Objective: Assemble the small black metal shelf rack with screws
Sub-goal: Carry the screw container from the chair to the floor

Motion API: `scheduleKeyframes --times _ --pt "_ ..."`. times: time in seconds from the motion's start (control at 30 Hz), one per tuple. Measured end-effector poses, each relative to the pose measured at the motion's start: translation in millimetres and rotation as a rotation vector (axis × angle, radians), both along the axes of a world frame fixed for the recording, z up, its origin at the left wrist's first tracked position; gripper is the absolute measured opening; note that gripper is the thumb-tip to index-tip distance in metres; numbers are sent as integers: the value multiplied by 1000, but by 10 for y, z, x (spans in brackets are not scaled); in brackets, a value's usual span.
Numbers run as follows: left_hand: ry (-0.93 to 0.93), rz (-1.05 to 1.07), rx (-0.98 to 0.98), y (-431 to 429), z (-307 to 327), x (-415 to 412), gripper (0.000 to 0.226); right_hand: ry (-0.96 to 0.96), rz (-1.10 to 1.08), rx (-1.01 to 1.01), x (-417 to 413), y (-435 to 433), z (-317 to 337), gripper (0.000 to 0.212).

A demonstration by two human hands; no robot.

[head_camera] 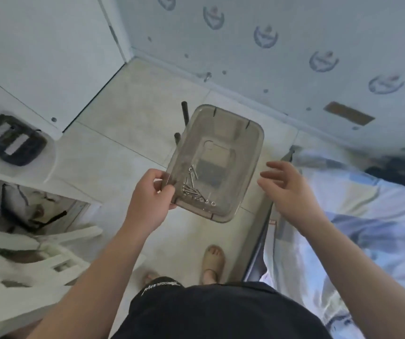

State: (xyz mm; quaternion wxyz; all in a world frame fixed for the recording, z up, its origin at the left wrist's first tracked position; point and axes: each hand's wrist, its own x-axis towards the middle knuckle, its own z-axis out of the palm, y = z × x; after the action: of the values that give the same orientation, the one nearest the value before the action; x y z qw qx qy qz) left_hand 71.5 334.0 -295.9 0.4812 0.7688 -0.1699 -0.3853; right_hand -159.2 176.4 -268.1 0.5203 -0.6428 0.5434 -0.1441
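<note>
Left hand (pixel 151 192) pinches the left rim of a clear plastic tray (pixel 231 126), held up at centre frame over the floor (pixel 133 123). The screws (pixel 191 187) sit heaped in the tray's lower left corner, right by those gripping fingers. Right hand (pixel 287 187) is spread and loose just off the tray's right edge, touching nothing. Two black posts (pixel 184 112) poke out past the tray's upper left rim; how they stand beneath it, can't tell. Room is tight: the bed (pixel 367 216) edge runs up the right side just under the right hand, and the white table (pixel 37 172) with a dark case (pixel 10 140) crowds the left. Pale tiled floor runs between them, up to the patterned wall (pixel 270 69) across the top.
</note>
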Motion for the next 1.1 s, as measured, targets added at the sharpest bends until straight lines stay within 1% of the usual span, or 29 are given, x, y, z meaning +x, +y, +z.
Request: scheduleKeyframes --times 0.1,0.2,0.27,0.3,0.37,0.43,0.5,0.53,0.6,0.63,0.7,0.73,0.83,0.87,0.93,0.97,1.03,1.1 --pt "-21 -210 125 -244 -283 -29 20 101 -36 -55 -172 -291 -289 57" --pt "-63 -441 234 -430 -579 -31 25 236 -4 -43 -257 -485 -624 67" --pt "-68 -564 289 -538 -778 -12 21 336 48 4 -285 -547 -886 66" --pt "-62 -616 314 -581 -889 4 21 378 73 44 -297 -551 -1025 61" --pt "-32 -700 356 -664 -1147 52 25 440 113 118 -314 -517 -1304 49" --pt "5 -740 387 -709 -1445 99 32 498 135 145 -334 -426 -1575 41" --pt "45 -729 404 -718 -1750 129 31 514 107 188 -338 -321 -1861 37" --pt "68 -685 410 -714 -1906 136 28 506 75 221 -331 -265 -2005 34" --pt "180 -528 427 -675 -2231 150 22 491 -5 270 -309 -142 -2293 27" --pt "260 -445 450 -642 -2406 162 25 491 -41 279 -294 -74 -2449 26" --pt "369 -353 530 -574 -2769 187 25 497 -116 298 -250 67 -2781 28" --pt "378 -349 570 -527 -2955 195 22 498 -150 314 -217 142 -2951 29" --pt "332 -345 630 -414 -3533 195 14 508 -239 332 -105 313 -3513 20" --pt "312 -341 640 -383 -3726 185 12 503 -259 344 -58 349 -3711 24" --pt "295 -344 660 -359 -4127 175 13 493 -300 367 47 353 -4121 40" --pt "293 -345 673 -351 -4325 176 14 497 -312 379 94 343 -4337 43" --pt "292 -350 688 -375 -4741 194 11 503 -327 413 175 263 -4811 40" --pt "277 -361 689 -422 -5175 220 14 521 -325 453 234 138 -5304 33"
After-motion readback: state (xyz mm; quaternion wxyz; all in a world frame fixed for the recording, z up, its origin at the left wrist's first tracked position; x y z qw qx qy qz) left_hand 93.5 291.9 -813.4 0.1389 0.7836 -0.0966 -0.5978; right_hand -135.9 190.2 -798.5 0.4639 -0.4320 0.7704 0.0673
